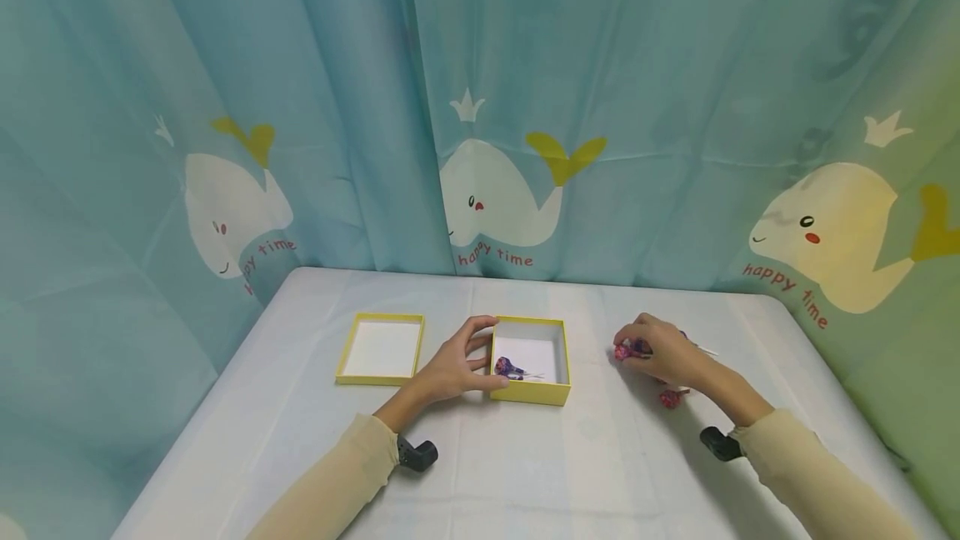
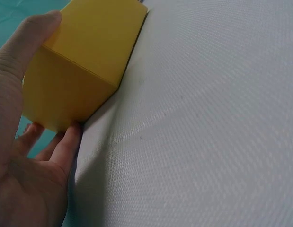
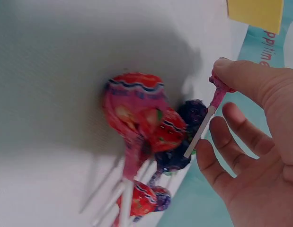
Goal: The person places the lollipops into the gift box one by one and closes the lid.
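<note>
My left hand (image 1: 450,369) holds the near left corner of an open yellow box (image 1: 531,393), thumb on the front wall and fingers along the left side. In the left wrist view the thumb lies over the edge of the yellow box (image 2: 84,42). Wrapped lollipops (image 1: 506,367) with white sticks lie inside the box, at its left. My right hand (image 1: 663,348), to the right of the box, pinches a pink-red lollipop (image 3: 219,94) by its head, stick pointing down. Below it, several red and dark purple lollipops (image 3: 134,104) lie bunched on the table.
A shallow yellow-rimmed box lid (image 1: 379,348), white inside, lies left of the box. One red lollipop (image 1: 671,398) sits nearest me on the right of the white table (image 1: 510,465). A blue-green curtain (image 1: 360,107) with whales hangs behind the table and at both sides.
</note>
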Tool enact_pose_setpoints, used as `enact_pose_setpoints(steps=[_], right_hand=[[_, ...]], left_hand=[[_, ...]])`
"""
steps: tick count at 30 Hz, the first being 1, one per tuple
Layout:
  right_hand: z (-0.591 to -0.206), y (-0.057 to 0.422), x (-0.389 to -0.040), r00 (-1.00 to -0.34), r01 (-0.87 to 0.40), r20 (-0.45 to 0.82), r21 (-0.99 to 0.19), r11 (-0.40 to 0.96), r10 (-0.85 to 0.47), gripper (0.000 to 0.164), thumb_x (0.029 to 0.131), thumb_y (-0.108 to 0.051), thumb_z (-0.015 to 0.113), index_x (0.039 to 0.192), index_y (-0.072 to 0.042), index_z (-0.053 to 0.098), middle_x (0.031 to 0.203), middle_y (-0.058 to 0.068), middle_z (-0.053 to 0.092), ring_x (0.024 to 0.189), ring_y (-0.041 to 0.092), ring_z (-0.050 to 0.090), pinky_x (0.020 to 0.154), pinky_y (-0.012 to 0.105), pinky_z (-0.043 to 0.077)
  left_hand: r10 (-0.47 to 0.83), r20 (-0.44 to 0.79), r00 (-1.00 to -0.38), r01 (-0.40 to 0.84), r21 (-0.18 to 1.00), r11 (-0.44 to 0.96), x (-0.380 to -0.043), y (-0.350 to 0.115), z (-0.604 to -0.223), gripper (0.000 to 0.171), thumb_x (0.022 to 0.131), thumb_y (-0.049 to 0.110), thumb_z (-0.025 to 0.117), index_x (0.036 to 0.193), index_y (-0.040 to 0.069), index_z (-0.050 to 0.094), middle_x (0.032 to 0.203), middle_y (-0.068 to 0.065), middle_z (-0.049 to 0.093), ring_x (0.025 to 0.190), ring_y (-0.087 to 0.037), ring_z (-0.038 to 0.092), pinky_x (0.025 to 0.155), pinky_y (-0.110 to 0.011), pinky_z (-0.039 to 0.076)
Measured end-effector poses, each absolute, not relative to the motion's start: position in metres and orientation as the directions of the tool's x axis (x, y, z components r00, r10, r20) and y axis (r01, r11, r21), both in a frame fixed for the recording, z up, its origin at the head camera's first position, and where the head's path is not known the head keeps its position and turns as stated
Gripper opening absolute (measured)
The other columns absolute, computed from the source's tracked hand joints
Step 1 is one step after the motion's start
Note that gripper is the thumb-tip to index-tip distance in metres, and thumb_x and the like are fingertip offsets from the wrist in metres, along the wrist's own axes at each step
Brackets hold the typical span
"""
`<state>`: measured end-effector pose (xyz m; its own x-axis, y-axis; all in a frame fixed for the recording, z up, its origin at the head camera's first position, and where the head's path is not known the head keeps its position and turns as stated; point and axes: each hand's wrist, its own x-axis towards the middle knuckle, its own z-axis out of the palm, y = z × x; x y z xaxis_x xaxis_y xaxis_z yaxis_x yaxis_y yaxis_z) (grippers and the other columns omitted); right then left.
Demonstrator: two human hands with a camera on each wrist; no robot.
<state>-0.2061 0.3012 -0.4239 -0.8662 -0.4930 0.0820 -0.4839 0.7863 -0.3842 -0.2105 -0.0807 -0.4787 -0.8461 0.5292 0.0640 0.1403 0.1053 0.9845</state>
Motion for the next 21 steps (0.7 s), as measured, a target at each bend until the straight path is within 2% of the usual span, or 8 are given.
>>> enact_pose_setpoints(steps=[7, 14, 21], right_hand=[[-0.408, 0.299, -0.208, -0.851, -0.502, 0.073, -0.405, 0.765, -0.52, 0.026, 0.085, -0.006, 0.082, 0.109, -0.006, 0.072, 0.089, -0.004, 0.06, 0.083, 0.017, 0.059, 0.07, 0.032, 0.056], [-0.395, 0.294, -0.213, -0.844, -0.503, 0.048, -0.416, 0.757, -0.534, 0.027, 0.086, -0.005, 0.082, 0.112, -0.006, 0.073, 0.091, -0.005, 0.064, 0.084, 0.017, 0.061, 0.069, 0.03, 0.056], [-0.38, 0.287, -0.219, -0.81, -0.559, 0.08, -0.407, 0.723, -0.581, 0.027, 0.088, -0.01, 0.083, 0.112, -0.01, 0.073, 0.094, -0.007, 0.066, 0.087, 0.015, 0.061, 0.072, 0.036, 0.058]], left_hand=[[0.527, 0.061, -0.847, 0.136, 0.985, 0.104, -0.21, -0.081, -0.478, 0.096, 0.078, 0.008, 0.091, 0.155, 0.017, 0.035, 0.164, -0.004, 0.03, 0.151, -0.029, 0.032, 0.112, -0.036, 0.047], [0.532, 0.075, -0.843, 0.148, 0.984, 0.096, -0.209, -0.081, -0.477, 0.093, 0.08, 0.009, 0.089, 0.155, 0.015, 0.034, 0.165, -0.008, 0.029, 0.151, -0.033, 0.032, 0.113, -0.038, 0.046], [0.531, 0.08, -0.844, 0.152, 0.984, 0.093, -0.21, -0.081, -0.479, 0.092, 0.08, 0.009, 0.089, 0.155, 0.014, 0.035, 0.165, -0.009, 0.028, 0.151, -0.033, 0.032, 0.113, -0.039, 0.046]])
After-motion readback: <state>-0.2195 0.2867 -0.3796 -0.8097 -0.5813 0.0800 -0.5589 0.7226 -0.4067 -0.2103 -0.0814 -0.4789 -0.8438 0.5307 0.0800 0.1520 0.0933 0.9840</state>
